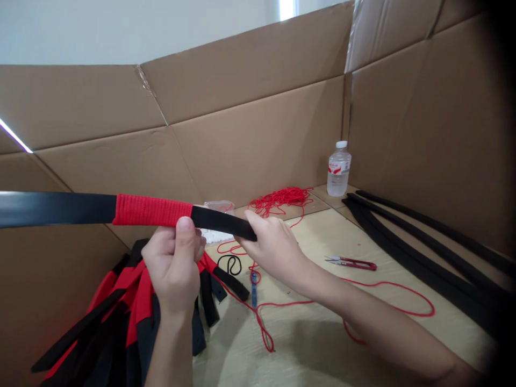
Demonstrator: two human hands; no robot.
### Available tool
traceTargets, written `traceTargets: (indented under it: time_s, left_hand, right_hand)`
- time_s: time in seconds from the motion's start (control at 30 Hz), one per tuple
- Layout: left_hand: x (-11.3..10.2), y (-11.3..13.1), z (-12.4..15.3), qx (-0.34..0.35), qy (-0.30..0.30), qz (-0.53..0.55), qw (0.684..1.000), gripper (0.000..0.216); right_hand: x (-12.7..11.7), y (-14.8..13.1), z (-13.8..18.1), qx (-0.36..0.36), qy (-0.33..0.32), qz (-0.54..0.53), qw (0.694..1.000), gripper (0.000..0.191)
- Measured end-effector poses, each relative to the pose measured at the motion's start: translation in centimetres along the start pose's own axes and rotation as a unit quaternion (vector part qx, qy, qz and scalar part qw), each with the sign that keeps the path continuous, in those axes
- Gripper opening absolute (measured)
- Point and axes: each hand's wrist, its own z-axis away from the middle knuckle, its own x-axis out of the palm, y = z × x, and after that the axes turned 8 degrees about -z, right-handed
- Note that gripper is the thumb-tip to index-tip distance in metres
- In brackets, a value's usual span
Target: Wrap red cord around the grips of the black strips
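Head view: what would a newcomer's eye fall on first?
Probably the bright red band on the long black strip, held up by the left hand at the band and the right hand at the strip's end. Next, the heap of red-and-black strips at lower left, and the red cord tangle by the cardboard wall.

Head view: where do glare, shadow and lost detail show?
Head view: pale sheen washes the left part of the long flat black strip; white light glares above the brown cardboard wall; a soft shadow lies on the pale yellow tabletop; the right edge fades into black.
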Motion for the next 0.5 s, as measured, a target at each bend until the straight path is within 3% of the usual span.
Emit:
traceTargets:
  time_s: [0.13, 0.27, 0.5]
  left_hand:
    - [-0.23, -0.02, -0.11, -0.005, 0.008, -0.031, 0.999, 0.045]
    - [-0.31, 0.31, -0.23, -0.018, 0.006, -0.024, 1.0, 0.025]
    - [-0.44, 0.35, -0.36, -0.034, -0.025, -0.008, 0.999, 0.027]
  right_hand:
    - [-0.27, 0.18, -0.18, -0.007, -0.025, -0.091, 0.996, 0.012]
    - [-0.07, 0.3, -0.35, -0.007, -0.059, -0.207, 0.976, 0.019]
    - [0.06, 0.3, -0.23, 0.014, -0.141, -0.333, 0.932, 0.034]
